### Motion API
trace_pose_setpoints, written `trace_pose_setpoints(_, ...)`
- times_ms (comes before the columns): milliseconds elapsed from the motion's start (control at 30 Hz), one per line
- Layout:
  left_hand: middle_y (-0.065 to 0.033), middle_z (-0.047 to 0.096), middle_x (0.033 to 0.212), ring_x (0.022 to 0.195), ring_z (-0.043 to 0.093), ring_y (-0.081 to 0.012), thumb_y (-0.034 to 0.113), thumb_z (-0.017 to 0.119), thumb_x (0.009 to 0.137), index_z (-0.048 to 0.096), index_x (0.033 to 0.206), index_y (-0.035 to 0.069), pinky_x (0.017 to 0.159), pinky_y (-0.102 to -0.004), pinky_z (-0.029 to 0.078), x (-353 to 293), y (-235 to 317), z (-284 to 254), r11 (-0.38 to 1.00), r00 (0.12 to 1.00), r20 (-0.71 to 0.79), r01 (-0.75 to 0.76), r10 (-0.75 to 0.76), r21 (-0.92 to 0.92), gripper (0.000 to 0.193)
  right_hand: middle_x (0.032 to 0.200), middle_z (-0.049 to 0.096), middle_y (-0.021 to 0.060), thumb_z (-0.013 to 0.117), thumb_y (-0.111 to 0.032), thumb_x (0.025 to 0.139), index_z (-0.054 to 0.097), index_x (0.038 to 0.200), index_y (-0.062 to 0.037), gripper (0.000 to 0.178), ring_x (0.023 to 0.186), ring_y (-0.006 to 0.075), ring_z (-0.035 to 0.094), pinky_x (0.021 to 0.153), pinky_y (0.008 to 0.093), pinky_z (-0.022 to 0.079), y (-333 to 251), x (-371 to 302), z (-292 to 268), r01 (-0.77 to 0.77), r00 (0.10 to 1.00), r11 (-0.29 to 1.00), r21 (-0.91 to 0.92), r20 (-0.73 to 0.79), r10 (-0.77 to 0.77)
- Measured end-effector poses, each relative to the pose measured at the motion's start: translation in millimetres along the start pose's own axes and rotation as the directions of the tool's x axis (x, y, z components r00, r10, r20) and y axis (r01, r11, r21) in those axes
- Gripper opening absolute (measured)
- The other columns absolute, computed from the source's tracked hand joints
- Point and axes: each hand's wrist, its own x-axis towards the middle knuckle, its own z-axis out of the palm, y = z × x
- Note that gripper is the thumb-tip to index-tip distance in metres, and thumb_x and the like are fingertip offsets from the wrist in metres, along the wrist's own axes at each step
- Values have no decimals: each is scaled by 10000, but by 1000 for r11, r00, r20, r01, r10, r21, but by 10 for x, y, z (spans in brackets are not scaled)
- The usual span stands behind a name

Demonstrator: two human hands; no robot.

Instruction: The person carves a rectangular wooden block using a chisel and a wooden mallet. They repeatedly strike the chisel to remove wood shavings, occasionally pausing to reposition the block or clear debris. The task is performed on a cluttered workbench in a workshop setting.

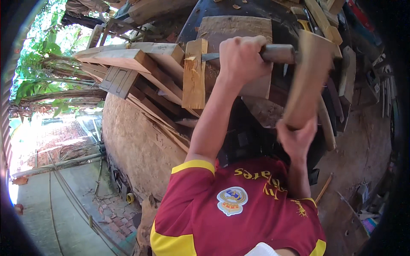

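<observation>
My left hand [242, 59] is wrapped round a chisel [278, 53] with a thick wooden handle, held sideways. Its steel blade meets a pale wooden piece [194, 87] whose surface is chipped where the edge touches. In my right hand [299, 137] is a wooden mallet [308, 85], smeared by motion, its upper end close to the butt of the chisel handle. Whether the two touch I cannot tell. Beneath the chisel lies a broad wooden board [235, 25], partly covered by my left hand and forearm.
Long timber beams [128, 57] stick out to the left, stacked over more planks. On the dark bench [192, 23] are wood chips, and hand tools [314, 21] lie by wooden blocks at the right. A stick [324, 187] rests on the earthen floor.
</observation>
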Motion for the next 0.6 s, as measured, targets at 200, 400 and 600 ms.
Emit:
trace_pose_setpoints(200, -123, 601, 602, 611, 619, -342, 247, 722, 552, 606, 667, 109, 565, -422, 497, -7, 63, 30, 1000, 1000, -23, -4, 4, -13, 214, 1006, 645, 113, 577, 89, 768, 498, 1169, 3, 418, 839, 166, 639, 702, 301, 519, 71, 150, 11, -120, 761, 848, 516, -501, 412)
trace_pose_setpoints(400, -115, 595, 593, 550, 621, -277, 216, 735, 563, 677, 717, 90, 555, -354, 498, 55, -42, -41, 996, 994, -105, 31, -41, -88, 207, 1231, 531, 185, 668, -40, 665, 308, 1417, 43, 838, 1097, 268, 568, 950, 367, 447, -148, -25, 61, -409, 905, 864, 294, 249, 344)
trace_pose_setpoints(600, 18, 547, 625, 561, 487, -72, 171, 749, 791, 604, 750, 31, 534, -252, 411, 295, -47, -322, 928, 931, -292, 108, -220, -357, 205, 1255, 538, 180, 667, -61, 660, 307, 1454, -14, 873, 1151, 269, 554, 993, 369, 418, -16, 128, -122, -186, 967, 980, 71, 192, 169)
